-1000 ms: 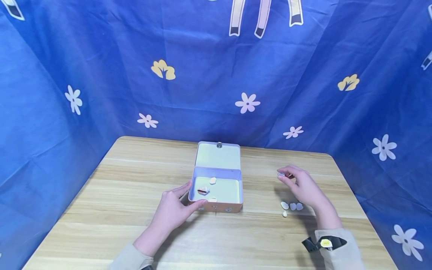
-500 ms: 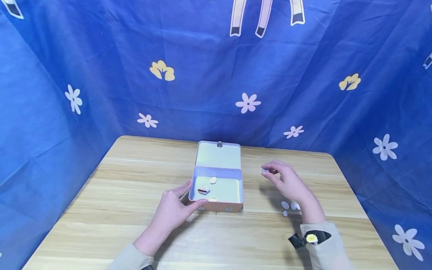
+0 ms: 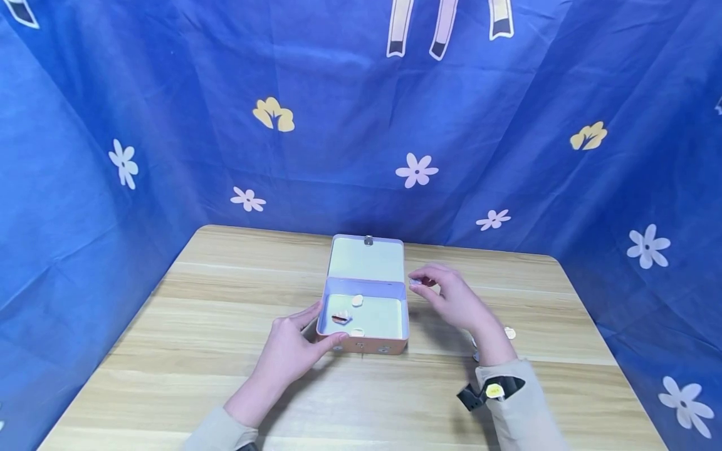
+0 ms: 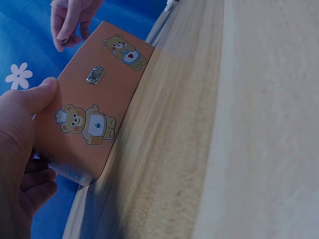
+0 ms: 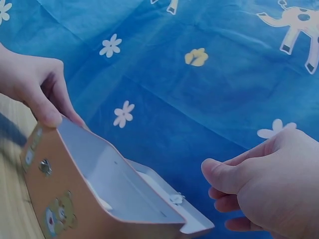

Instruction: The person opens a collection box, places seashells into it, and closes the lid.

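Observation:
An orange tin box point(image 3: 372, 346) with bear pictures stands on the table, its hinged lid point(image 3: 366, 258) raised at the back. My left hand point(image 3: 287, 347) grips its left front corner, thumb on the front rim and fingers along the left side. Inside lie a brown-and-white shell point(image 3: 341, 317) and two small pale shells point(image 3: 358, 300). Just right of the box, my right hand point(image 3: 454, 302) pinches a small whitish shell point(image 3: 415, 281) above the table. In the right wrist view, that shell is hidden behind the right hand point(image 5: 279, 184).
On the wooden table point(image 3: 214, 282), a pale shell point(image 3: 510, 332) lies right of my right forearm; other shells are partly hidden under it. Blue patterned cloth point(image 3: 338, 156) hangs behind the table and along both sides.
My right hand has moved left with the pinched shell, from the right part of the table to beside the box. My left hand has stayed on the box.

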Available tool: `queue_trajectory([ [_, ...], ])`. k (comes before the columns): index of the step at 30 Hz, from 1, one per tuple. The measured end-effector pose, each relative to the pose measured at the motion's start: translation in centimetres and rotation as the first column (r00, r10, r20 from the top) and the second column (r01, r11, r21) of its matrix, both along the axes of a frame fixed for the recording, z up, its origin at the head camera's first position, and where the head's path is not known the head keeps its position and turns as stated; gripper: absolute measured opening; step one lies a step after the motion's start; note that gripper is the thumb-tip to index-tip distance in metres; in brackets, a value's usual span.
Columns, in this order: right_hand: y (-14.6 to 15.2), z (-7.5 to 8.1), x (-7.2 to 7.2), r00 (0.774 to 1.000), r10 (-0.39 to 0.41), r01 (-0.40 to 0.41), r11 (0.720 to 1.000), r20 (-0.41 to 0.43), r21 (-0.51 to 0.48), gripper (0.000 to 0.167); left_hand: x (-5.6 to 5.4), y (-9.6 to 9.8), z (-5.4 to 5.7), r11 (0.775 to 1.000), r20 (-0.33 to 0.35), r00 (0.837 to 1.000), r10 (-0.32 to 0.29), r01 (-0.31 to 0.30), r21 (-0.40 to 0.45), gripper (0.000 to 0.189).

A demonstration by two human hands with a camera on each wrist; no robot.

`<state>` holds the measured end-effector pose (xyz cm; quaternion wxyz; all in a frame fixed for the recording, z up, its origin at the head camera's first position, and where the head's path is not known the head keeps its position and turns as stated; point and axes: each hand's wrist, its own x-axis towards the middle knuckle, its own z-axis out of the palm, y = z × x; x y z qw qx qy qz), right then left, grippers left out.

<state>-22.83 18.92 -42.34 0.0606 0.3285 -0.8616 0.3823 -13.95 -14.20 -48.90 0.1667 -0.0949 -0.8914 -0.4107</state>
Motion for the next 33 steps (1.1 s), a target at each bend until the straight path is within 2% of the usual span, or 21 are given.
queue_trajectory([
  [11,-3.3,-0.6,0.0,0.995,0.073,-0.072,0.997,0.072,-0.012,0.02,0.0,-0.1,-0.1,1.0,0.005,1.0,0.0,0.0,-0.005,0.088],
  [19,-5.0,-1.4,-0.4,0.986,0.144,-0.143,0.99,0.078,-0.017,0.02,-0.1,-0.1,-0.1,1.0,-0.01,1.0,-0.012,0.012,-0.015,0.088],
  [33,-7.7,-2.8,-0.8,0.974,0.181,-0.187,0.982,0.138,0.032,0.023,-0.2,-0.3,0.2,1.0,0.013,1.0,-0.012,0.012,-0.021,0.091],
])
